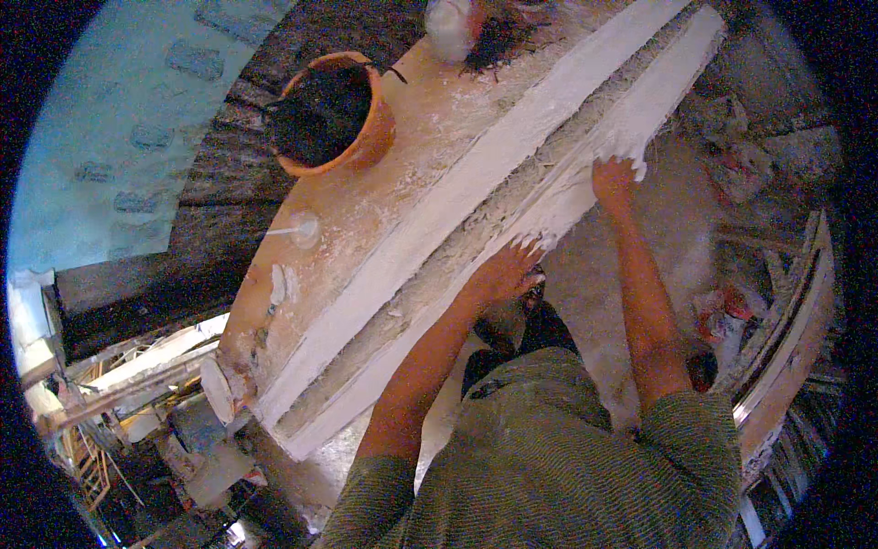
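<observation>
Piece: long twin-strip form, white with wet-looking paste, lying diagonally across the desk (366, 206), its lower end near the left edge and its upper end running to the top right.

Far strip (476, 183): white along most of its visible length, fairly even; judged largely covered.

Near strip (660, 87): white too, but ridged and ragged where the hands meet it; judged the part in hand, its smoothing incomplete.

Groove (489, 215): between the strips; grey-brown, rough, crumbly. Uncoated for most of its run; whether it is meant to be filled cannot be told.

Left hand (497, 277): on the near strip's outer edge, at about mid-length. Fingers loosely spread, caked white, pressed to the paste; no tool seen.

Right hand (615, 180): farther up the same edge, well apart from the left. Fingers caked white and merging with the paste; whether spread or pinching cannot be told.

Bucket (380, 137): orange, dark inside, beyond the far strip; contents unclear.

Scoop (305, 229): whitish, round-ended, lying on the desk below the bucket, unused at this moment.

Residue: white smears on the desk beside the far strip, not cleaned off.
</observation>
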Demonstrator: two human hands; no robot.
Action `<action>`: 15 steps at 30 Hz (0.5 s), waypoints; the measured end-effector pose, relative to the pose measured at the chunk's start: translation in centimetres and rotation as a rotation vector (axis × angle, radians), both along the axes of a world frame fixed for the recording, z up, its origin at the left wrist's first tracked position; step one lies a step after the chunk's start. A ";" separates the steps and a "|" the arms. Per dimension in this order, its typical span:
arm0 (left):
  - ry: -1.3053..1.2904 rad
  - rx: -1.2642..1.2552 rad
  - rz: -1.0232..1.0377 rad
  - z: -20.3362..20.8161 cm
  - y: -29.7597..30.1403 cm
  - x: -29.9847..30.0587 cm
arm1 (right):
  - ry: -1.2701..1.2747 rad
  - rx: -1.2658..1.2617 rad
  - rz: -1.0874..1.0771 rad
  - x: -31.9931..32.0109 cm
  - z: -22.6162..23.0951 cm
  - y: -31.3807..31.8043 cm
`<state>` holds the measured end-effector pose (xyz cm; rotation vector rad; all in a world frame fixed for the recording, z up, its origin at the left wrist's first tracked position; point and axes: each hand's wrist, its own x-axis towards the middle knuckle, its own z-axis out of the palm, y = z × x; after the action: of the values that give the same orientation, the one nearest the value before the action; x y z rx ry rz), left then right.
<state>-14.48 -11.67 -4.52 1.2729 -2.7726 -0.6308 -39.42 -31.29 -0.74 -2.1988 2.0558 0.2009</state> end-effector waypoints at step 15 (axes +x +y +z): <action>-0.008 0.272 0.386 7.6 29.3 19.1 | -0.238 0.293 0.203 19.8 1.0 31.2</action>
<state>4.60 17.66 3.10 1.7987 -2.3979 -0.9864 -19.65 -0.04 0.30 -2.1295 1.5713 0.2306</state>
